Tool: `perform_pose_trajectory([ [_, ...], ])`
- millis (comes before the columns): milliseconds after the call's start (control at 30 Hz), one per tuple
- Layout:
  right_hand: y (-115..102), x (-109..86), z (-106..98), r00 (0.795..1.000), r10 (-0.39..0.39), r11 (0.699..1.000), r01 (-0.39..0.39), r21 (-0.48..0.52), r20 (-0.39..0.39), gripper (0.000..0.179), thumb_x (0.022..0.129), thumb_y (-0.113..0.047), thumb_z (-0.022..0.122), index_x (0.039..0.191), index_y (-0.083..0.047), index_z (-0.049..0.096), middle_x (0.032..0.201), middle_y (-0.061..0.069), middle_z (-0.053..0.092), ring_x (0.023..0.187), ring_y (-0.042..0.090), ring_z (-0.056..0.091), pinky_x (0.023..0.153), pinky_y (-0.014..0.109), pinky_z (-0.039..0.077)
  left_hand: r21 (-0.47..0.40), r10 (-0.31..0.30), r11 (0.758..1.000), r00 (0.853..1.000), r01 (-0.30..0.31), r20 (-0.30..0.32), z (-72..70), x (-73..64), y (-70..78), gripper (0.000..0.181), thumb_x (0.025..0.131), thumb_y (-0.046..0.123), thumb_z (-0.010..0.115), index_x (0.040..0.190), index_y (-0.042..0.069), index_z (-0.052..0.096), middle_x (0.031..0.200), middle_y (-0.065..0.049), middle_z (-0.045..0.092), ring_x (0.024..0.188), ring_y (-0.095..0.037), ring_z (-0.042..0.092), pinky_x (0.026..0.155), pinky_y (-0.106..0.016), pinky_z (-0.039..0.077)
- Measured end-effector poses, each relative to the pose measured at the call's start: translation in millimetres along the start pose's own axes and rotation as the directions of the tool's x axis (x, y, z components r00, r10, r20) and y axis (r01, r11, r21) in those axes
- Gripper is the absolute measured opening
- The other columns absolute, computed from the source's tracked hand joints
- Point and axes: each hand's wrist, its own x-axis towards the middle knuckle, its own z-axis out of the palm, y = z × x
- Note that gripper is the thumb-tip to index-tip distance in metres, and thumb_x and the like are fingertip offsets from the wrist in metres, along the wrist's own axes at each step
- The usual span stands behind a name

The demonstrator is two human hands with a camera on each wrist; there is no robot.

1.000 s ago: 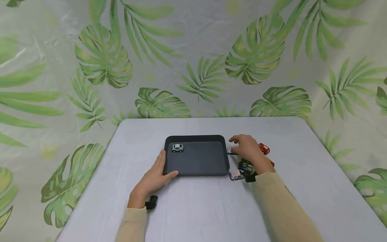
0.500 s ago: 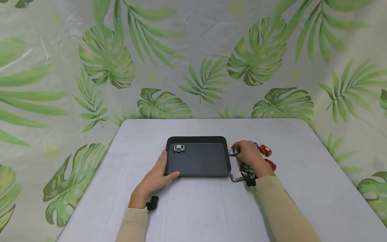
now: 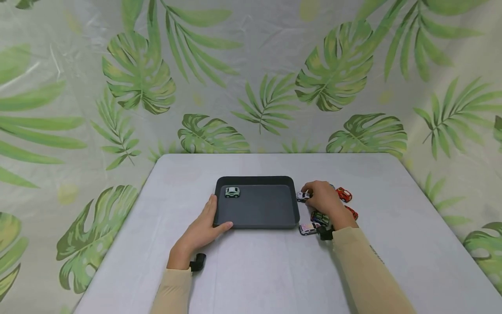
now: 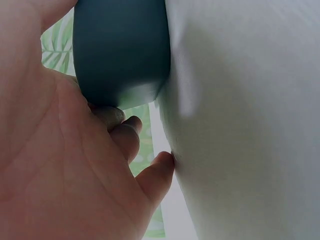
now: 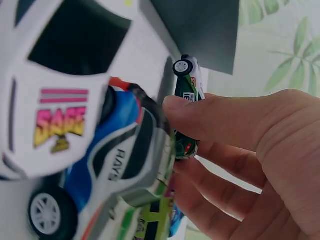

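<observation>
Pinching toy car, right hand; left hand touching tray

A white table with rounded far corners stands in front of a pale, shiny sheet. Big green split leaves are printed all over it, with feathery fronds and faint yellow blotches between them; creases catch the light on the left.

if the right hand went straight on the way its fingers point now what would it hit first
Probably the dark tray, on its right side, with the toy car that the right hand pinches meeting it first; any gap is hard to judge.
</observation>
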Motion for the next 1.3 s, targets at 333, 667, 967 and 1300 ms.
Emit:
perform_pose_trajectory([
  [333, 5, -6.0, -14, 0.999, 0.016, 0.999, -0.015, 0.032, -0.039, 0.037, 0.08, -0.002, 0.076, 0.116, -0.008, 0.074, 0.103, 0.016, 0.072, 0.096, 0.035, 0.065, 0.082, 0.053, 0.051, -0.014, 0.009, 1.0, 1.0, -0.009, -0.006, 1.0, 1.3, -3.5, 0.108, 0.094, 0.06, 0.061, 0.161, 0.012, -0.008, 0.168, -0.004, -0.007, 0.154, -0.021, -0.001, 0.12, -0.05, 0.016],
  [667, 3, -7.7, -26, 0.998, 0.027, 0.999, -0.024, 0.037, -0.061, 0.036, 0.082, -0.003, 0.074, 0.118, -0.006, 0.074, 0.105, 0.019, 0.071, 0.097, 0.037, 0.065, 0.082, 0.055, 0.05, -0.008, 0.019, 1.0, 1.0, -0.019, -0.01, 1.4, 1.2, -3.0, 0.107, 0.094, 0.06, 0.061, 0.161, 0.011, -0.006, 0.168, -0.004, -0.007, 0.154, -0.021, -0.002, 0.12, -0.05, 0.015],
  [967, -11, -5.2, -38, 0.997, 0.024, 0.999, -0.021, 0.036, -0.072, 0.036, 0.085, -0.008, 0.078, 0.121, -0.007, 0.073, 0.108, 0.018, 0.07, 0.093, 0.035, 0.064, 0.078, 0.051, 0.051, -0.002, 0.018, 1.0, 1.0, -0.018, -0.015, 2.4, 3.0, -3.2, 0.108, 0.094, 0.06, 0.062, 0.161, 0.01, -0.006, 0.168, -0.004, -0.007, 0.154, -0.022, -0.001, 0.12, -0.049, 0.016],
  [1300, -40, 4.6, -32, 0.998, -0.021, 0.999, 0.023, 0.046, -0.062, 0.034, 0.085, -0.01, 0.079, 0.119, -0.01, 0.073, 0.107, 0.015, 0.07, 0.089, 0.031, 0.065, 0.074, 0.048, 0.052, -0.041, -0.009, 0.999, 1.0, 0.008, -0.013, 0.9, -1.6, -0.8, 0.109, 0.093, 0.058, 0.064, 0.162, 0.014, -0.008, 0.169, -0.003, -0.006, 0.154, -0.02, 0.0, 0.12, -0.051, 0.016],
])
